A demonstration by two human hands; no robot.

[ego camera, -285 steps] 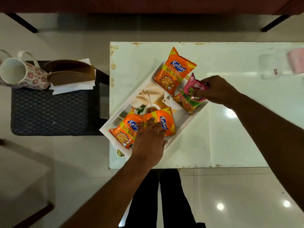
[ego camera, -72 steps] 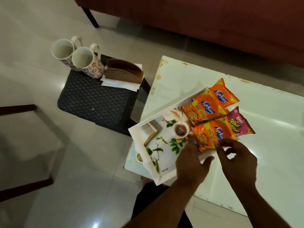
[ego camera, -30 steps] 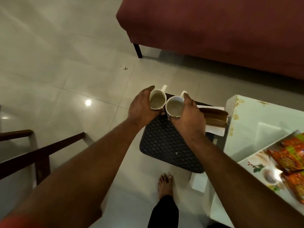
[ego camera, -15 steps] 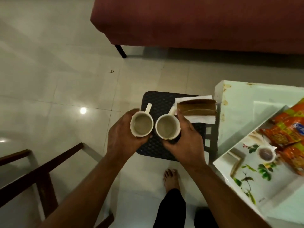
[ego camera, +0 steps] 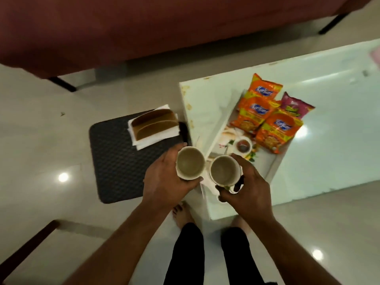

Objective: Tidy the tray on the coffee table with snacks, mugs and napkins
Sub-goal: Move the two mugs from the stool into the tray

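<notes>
My left hand (ego camera: 164, 182) grips a white mug (ego camera: 189, 163) from its left side. My right hand (ego camera: 246, 190) grips a second white mug (ego camera: 224, 170) from its right side. Both mugs are upright, empty and side by side, held over the near left corner of the white tray (ego camera: 276, 161) on the coffee table (ego camera: 329, 130). Three orange snack packets (ego camera: 275, 128) and a pink packet (ego camera: 296, 105) lie stacked at the tray's far end. A wooden napkin holder (ego camera: 154, 124) sits on white napkins (ego camera: 148, 140) on the dark stool (ego camera: 115, 161).
A dark red sofa (ego camera: 144, 27) runs along the far side. A small printed cup (ego camera: 243, 144) shows on the tray's floor. A wooden chair frame (ego camera: 26, 243) stands at the lower left. My feet (ego camera: 183, 214) are on the tiled floor beside the table.
Both hands took the two mugs off the stool and carried them right, over the tray's near corner. The view swung right with them, back toward the table.
</notes>
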